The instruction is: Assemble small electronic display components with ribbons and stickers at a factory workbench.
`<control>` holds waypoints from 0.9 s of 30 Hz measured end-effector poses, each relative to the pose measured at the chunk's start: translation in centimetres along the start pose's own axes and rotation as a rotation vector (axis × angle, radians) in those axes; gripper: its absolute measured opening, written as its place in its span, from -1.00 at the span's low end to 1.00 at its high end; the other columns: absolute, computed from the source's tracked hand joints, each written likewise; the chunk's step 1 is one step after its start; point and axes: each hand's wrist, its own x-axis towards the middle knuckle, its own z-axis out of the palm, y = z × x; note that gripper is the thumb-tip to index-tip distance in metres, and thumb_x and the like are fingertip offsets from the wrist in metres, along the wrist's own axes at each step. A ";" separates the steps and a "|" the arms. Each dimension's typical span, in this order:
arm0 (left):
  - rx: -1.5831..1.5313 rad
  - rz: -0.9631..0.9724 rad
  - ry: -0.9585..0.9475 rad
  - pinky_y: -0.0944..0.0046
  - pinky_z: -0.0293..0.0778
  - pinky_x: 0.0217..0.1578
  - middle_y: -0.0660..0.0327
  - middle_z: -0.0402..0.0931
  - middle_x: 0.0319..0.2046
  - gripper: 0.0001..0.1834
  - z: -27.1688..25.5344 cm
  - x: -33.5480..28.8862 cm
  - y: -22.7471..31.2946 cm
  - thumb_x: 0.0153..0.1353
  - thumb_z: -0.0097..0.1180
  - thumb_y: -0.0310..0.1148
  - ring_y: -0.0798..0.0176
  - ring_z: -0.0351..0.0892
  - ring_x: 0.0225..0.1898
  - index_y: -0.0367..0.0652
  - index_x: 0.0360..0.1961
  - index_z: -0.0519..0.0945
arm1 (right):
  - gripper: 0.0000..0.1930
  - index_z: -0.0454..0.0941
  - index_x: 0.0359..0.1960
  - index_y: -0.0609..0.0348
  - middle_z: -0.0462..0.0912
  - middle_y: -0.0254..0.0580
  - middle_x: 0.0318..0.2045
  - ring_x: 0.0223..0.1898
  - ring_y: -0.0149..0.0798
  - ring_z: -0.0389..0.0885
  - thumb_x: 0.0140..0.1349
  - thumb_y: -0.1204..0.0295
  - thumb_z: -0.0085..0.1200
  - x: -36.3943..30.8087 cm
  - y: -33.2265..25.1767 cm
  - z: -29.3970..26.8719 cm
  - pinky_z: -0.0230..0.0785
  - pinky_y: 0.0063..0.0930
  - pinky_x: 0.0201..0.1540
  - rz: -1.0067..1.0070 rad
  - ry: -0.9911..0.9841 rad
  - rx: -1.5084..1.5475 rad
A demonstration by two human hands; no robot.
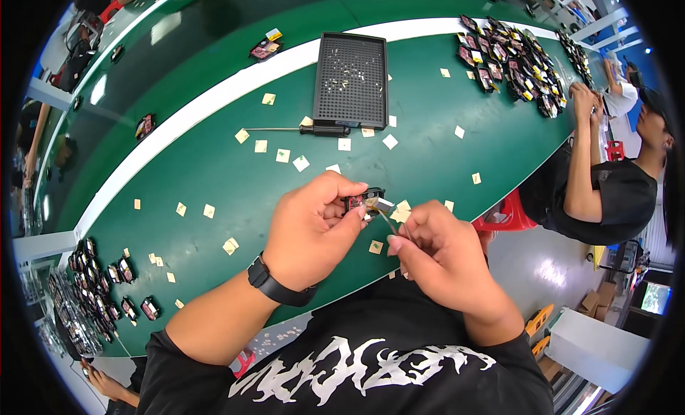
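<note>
My left hand (310, 222), with a black watch on its wrist, is closed around a small black electronic module (364, 199) with reddish parts inside. The module is held above the green table, a little in front of my body. Pinched between the fingers of my right hand (439, 251) is a pair of thin metal tweezers (394, 226). Their tips reach the module's right side, beside a small whitish piece (384, 204) there. Whether the tips grip that piece is too small to tell.
Beyond my hands lie a black perforated tray (351, 104) with tiny pale pieces and a black-handled screwdriver (325, 130). Small cream paper squares (283, 156) are scattered about. Modules are heaped at far right (510, 62) and left (93, 286). A co-worker (606, 172) sits to the right.
</note>
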 end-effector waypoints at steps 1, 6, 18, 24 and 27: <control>0.020 0.040 0.014 0.45 0.56 -0.26 0.20 0.61 -0.27 -0.77 0.0 0.0 -0.3 0.31 0.12 -0.69 0.49 0.65 -0.24 -0.39 -0.02 0.56 | -0.83 0.36 -0.23 0.27 0.59 -0.30 -0.58 -0.60 -0.57 0.48 0.35 0.58 0.16 0.3 -0.1 0.4 0.31 -0.61 -0.54 0.005 -0.008 0.063; 0.138 0.173 0.056 0.43 0.58 -0.31 0.17 0.61 -0.26 -0.80 -0.1 -0.2 -1.2 0.29 0.16 -0.69 0.46 0.65 -0.32 -0.37 -0.07 0.59 | -0.81 0.32 -0.26 0.24 0.65 -0.23 -0.52 -0.64 -0.54 0.51 0.37 0.55 0.14 1.7 0.1 1.4 0.35 -0.60 -0.61 0.274 -0.003 0.303; 0.404 0.206 -0.011 0.36 0.66 -0.12 0.09 0.61 -0.15 -0.83 -0.6 -0.6 -0.3 0.27 0.17 -0.72 0.34 0.70 -0.13 -0.41 -0.12 0.54 | -0.75 0.26 -0.33 0.13 0.64 -0.19 -0.52 -0.67 -0.54 0.50 0.38 0.54 0.15 1.7 0.4 3.2 0.30 -0.63 -0.70 0.322 0.104 0.421; 0.080 0.097 -0.036 0.34 0.66 -0.09 0.14 0.57 -0.13 -0.81 -0.5 -0.4 -0.6 0.29 0.13 -0.74 0.35 0.68 -0.10 -0.38 -0.10 0.48 | -0.75 0.27 -0.34 0.14 0.64 -0.20 -0.49 -0.64 -0.56 0.51 0.37 0.57 0.16 1.5 0.4 3.6 0.29 -0.65 -0.67 0.279 0.126 0.430; 0.016 0.132 -0.004 0.42 0.57 -0.30 0.19 0.60 -0.24 -0.86 -0.5 -0.3 -0.6 0.32 0.12 -0.68 0.47 0.67 -0.24 -0.38 -0.11 0.50 | -0.75 0.28 -0.33 0.16 0.64 -0.20 -0.48 -0.61 -0.57 0.52 0.37 0.57 0.17 1.5 0.8 3.7 0.30 -0.67 -0.64 0.240 0.132 0.393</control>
